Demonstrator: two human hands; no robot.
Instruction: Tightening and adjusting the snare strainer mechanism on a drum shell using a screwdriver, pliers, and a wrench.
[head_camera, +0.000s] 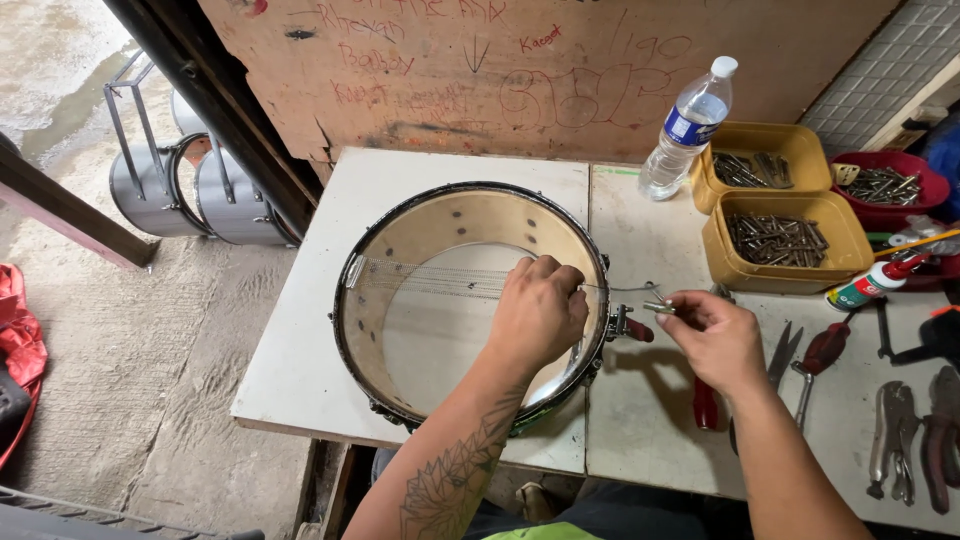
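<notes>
A snare drum (400, 230) with a black rim and pale wood shell lies bottom up on a white table (300, 360). A band of snare wires (440, 280) stretches across its clear head. My left hand (537, 312) rests inside the drum at its right side, fingers pinched on the wires' right end near the rim. My right hand (712, 335) is just outside the rim, pinching a thin cord or strap (640, 290) and a small metal piece by the drum's strainer (625, 326).
A water bottle (690, 125) stands at the back. Two yellow tubs (785, 240) and a red tub (885, 185) hold metal rods and hardware. A spray can (868, 287), screwdrivers (820, 355), pliers (890, 440) and scissors (783, 355) lie right. Grey drum shells (200, 185) sit on the floor left.
</notes>
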